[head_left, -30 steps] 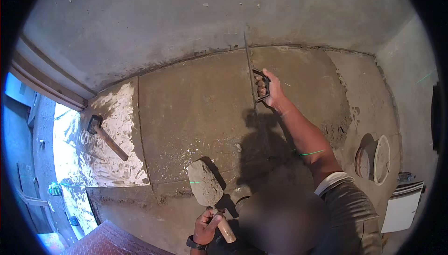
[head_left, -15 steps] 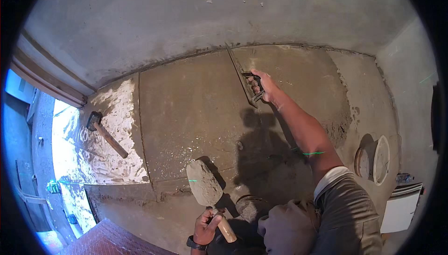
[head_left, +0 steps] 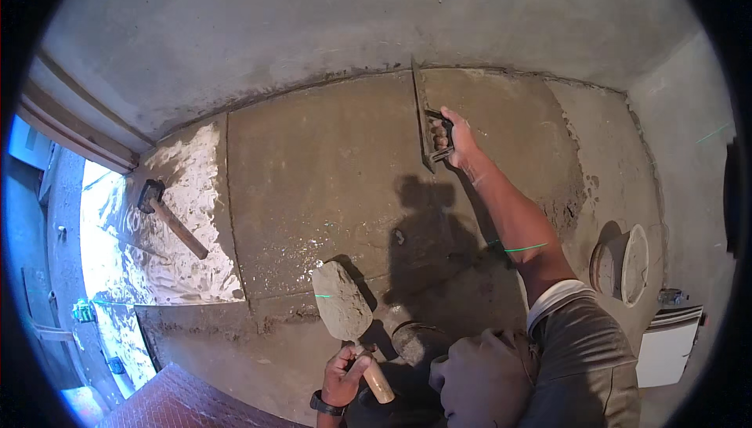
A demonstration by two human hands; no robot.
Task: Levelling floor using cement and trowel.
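Note:
My right hand (head_left: 457,137) is wrapped round the handle of a finishing trowel (head_left: 421,119), arm stretched forward. The long thin blade stands nearly in line with my view, its far end by the foot of the wall. Under it lies wet, smoothed grey-brown mortar (head_left: 313,169). Close to my body, my left hand (head_left: 343,379) grips a brick trowel (head_left: 342,303) near the top of its wooden handle. That blade is coated with mortar and points forward above the floor. How firmly the blade of the finishing trowel touches the mortar is hard to make out.
A mallet (head_left: 178,227) with a wooden handle lies on a sunlit patch at left. A round white-rimmed bucket (head_left: 633,266) is at right, near white panels (head_left: 667,350). A grey wall (head_left: 376,21) closes the far side. A reddish-brown surface (head_left: 188,400) fills the lower left.
The finishing trowel has slid to the right across the mortar with my right hand, and its blade has turned from slanted to almost straight ahead. My left hand keeps its hold on the brick trowel.

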